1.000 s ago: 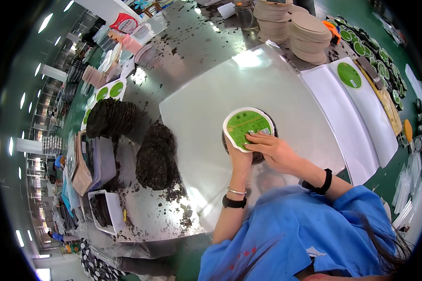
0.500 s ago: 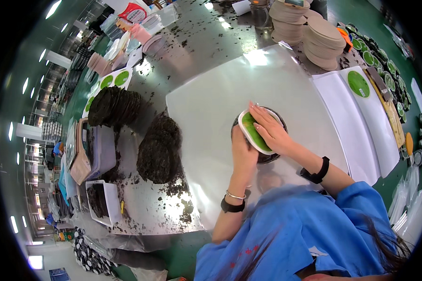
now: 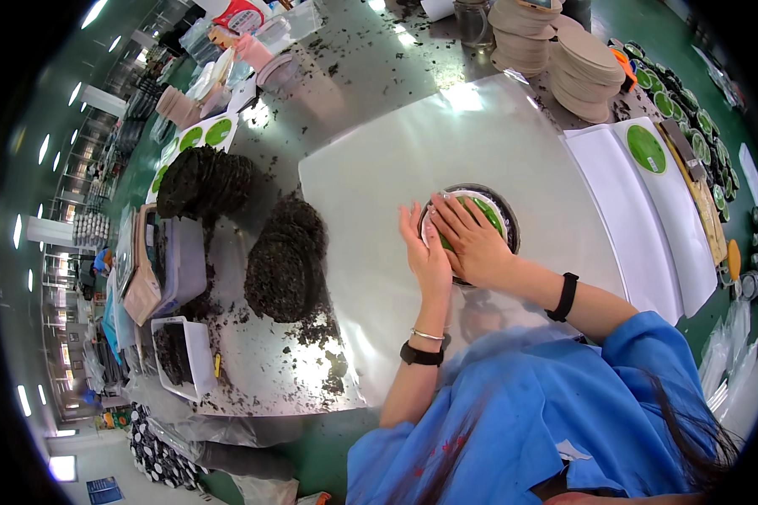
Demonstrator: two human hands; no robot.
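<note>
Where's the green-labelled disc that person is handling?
In the head view, just right of centre: the green-labelled disc lies mostly beneath the right hand, beside the left hand, over the pale sheet.

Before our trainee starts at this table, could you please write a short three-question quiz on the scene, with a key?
1. True or false: the right hand covers part of the green label on the round package.
2. Where are the two piles of dark discs relative to the right hand? A) to its left; B) to its right; C) beneath it.
3. Fill in: below the left hand, the forearm bears a black wristband and a silver ____.

Key: 1. True. 2. A. 3. bangle.
</note>
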